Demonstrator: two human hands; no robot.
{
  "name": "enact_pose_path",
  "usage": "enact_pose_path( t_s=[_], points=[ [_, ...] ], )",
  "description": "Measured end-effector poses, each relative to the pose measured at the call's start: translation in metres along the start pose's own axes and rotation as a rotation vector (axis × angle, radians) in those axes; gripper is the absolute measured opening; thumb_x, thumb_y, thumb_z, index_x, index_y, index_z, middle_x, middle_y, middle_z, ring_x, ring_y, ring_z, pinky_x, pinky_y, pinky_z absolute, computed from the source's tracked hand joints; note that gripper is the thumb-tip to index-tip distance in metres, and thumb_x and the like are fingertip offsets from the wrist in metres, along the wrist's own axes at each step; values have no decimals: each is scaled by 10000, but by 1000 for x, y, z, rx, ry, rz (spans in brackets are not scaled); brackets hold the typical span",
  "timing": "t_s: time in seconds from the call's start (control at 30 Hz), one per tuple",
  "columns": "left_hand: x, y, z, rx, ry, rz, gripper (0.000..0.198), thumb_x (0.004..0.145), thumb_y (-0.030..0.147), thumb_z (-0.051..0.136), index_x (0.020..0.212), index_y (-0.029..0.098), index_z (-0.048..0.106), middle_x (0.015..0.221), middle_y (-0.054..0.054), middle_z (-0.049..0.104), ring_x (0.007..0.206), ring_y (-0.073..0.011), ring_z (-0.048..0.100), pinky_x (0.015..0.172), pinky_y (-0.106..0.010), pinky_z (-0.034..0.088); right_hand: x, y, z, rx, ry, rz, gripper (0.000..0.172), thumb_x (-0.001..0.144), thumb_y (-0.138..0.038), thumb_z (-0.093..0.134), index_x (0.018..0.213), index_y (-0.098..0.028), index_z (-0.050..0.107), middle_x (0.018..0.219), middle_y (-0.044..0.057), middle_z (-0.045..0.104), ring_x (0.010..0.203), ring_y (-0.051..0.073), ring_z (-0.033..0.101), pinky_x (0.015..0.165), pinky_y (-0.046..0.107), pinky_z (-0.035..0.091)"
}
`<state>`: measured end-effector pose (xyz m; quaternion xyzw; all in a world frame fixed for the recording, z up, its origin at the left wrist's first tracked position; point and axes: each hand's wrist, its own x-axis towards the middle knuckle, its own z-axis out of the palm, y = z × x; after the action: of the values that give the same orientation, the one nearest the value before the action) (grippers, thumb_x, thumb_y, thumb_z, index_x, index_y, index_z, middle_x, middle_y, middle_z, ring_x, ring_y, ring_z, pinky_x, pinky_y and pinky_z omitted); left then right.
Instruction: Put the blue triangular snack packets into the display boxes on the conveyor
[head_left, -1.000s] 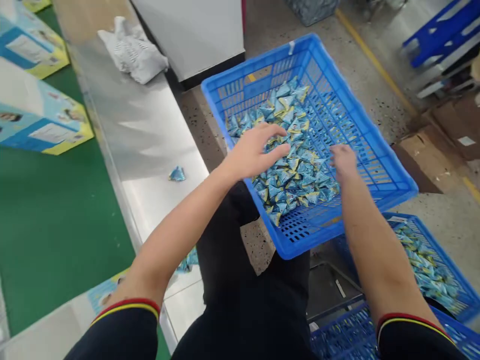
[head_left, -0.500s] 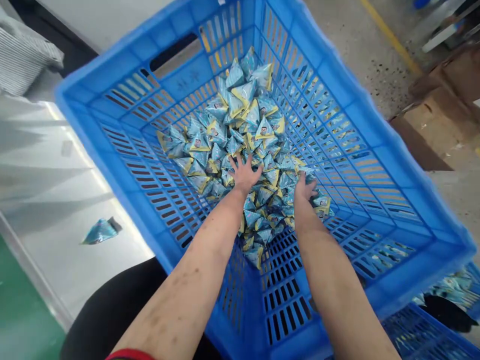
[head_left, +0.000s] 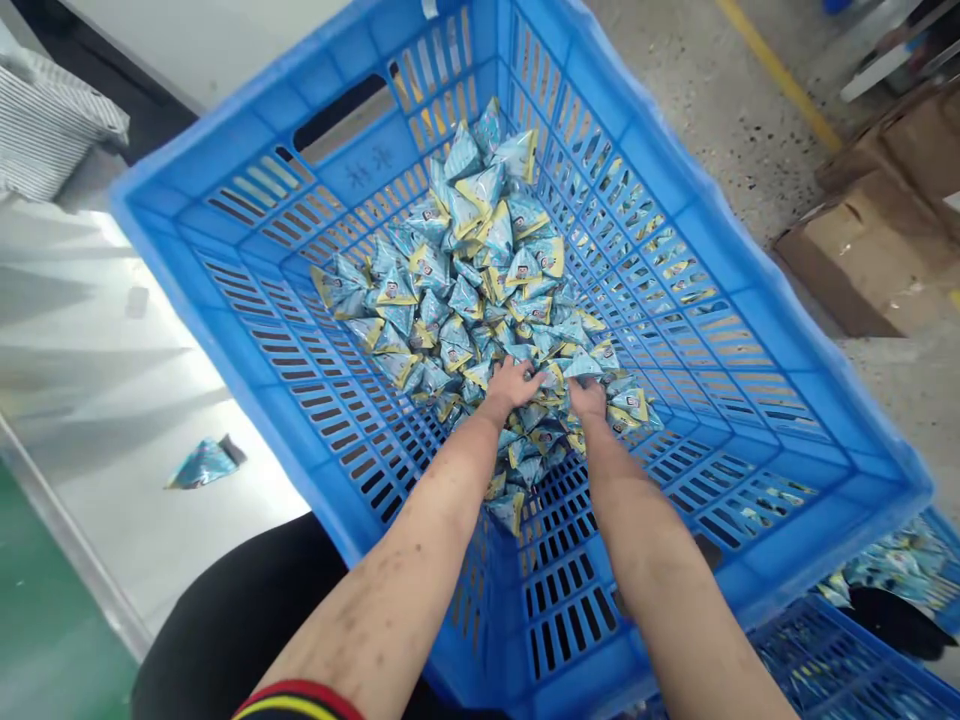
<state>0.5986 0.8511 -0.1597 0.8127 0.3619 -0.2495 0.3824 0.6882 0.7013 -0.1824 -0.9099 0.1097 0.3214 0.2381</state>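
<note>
Both arms reach down into a blue plastic crate [head_left: 757, 250], where a heap of small blue-and-yellow pyramid-shaped packets [head_left: 427, 265] lies. My left hand [head_left: 514, 384] presses into the pile with its fingers curled over packets, thumb toward the right. Close beside it, my right hand [head_left: 588, 398] grips at a packet [head_left: 583, 366], its fingers partly hidden among the others. A few packets sit in the gap between the two hands. How many are held cannot be made out.
One loose packet [head_left: 202, 465] rests on a shiny metal surface [head_left: 97, 420] to the left. At the lower right, another blue crate [head_left: 862, 650] also contains packets. Brown cardboard [head_left: 870, 250] lies on the floor at right. Striped cloth [head_left: 52, 125] shows at upper left.
My hands have come closer together and lower in the view. The left fingers, spread before, are now curled; the right hand has moved leftward onto packets.
</note>
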Motion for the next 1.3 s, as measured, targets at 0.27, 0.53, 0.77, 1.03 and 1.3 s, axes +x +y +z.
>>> enact_pose_path(
  t_s=[0.27,0.53,0.77,1.03,1.3],
  points=[
    [8,-10,13,-295,47,-195,661,876,683,625,1456,367,602,1574,-115,452,1488,-342,459,1242,-455,348,3,7,9,144,-69,33,784,767,-646,741,1414,-213,642,1418,158,613,1341,314,536,1096,414,486],
    [4,-10,17,-622,169,-178,340,892,507,656,1045,240,798,1238,-91,679,1265,-264,611,1169,-373,413,-34,-5,29,486,-313,16,703,678,-654,709,1247,-241,692,1315,91,654,1108,270,644,717,340,611],
    [-27,14,-31,-977,311,-61,172,834,359,704,842,195,758,1026,-50,763,1080,-208,672,1029,-300,480,-83,-56,6,754,-254,-106,732,588,-688,699,1136,-205,657,1178,76,660,954,236,629,648,321,583],
    [-120,76,-122,-977,440,398,186,877,371,752,894,186,763,1093,-42,774,1156,-217,672,1103,-339,456,-153,-109,-85,885,-37,-706,496,659,-569,696,955,-179,616,907,25,614,818,175,603,791,357,574],
    [-374,0,-212,-613,1065,620,701,1031,656,169,1168,214,696,1254,77,699,1307,-160,584,1075,-366,457,-370,-150,-108,744,-68,-1584,341,936,-609,621,1081,-330,752,1075,17,618,1187,271,629,1125,484,443]
  ],
)
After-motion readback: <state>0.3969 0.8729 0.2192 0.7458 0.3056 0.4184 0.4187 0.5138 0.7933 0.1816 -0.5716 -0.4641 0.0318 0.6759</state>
